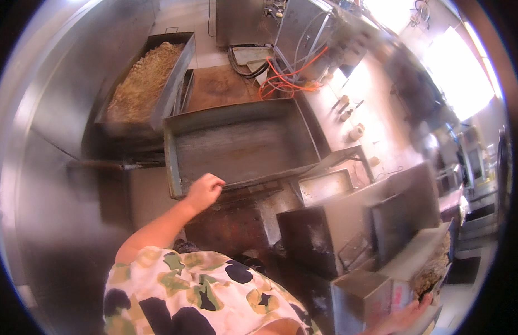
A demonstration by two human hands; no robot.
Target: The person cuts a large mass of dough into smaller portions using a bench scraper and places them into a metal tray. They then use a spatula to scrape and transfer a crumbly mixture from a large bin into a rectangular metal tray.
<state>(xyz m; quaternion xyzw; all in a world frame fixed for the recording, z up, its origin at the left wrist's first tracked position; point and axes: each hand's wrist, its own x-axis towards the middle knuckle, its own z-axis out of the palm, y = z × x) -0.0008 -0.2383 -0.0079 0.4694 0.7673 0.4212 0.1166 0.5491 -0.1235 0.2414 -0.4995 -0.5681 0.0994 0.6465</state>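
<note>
My left hand [205, 190] is over the near rim of a large shallow metal trough [242, 139], left of its middle. Its fingers are curled in, and nothing shows in them. The trough's dark bottom is bare apart from smears. At the lower right, my right hand [408, 317] reaches out with its fingers stretched, blurred, beside a long container [418, 251] with brown crumbly material [434, 268] in it. Whether those fingers touch the container's edge is hard to see. A box-like metal block [362, 293] stands by my right wrist.
Behind the trough, to the left, a deep metal bin [183, 58] holds a heap of tan crumbly material [144, 81]. An orange cable [295, 84] lies tangled on the floor at the back. A white tray [326, 187] sits right of the trough. A metal wall [41, 184] rises on the left.
</note>
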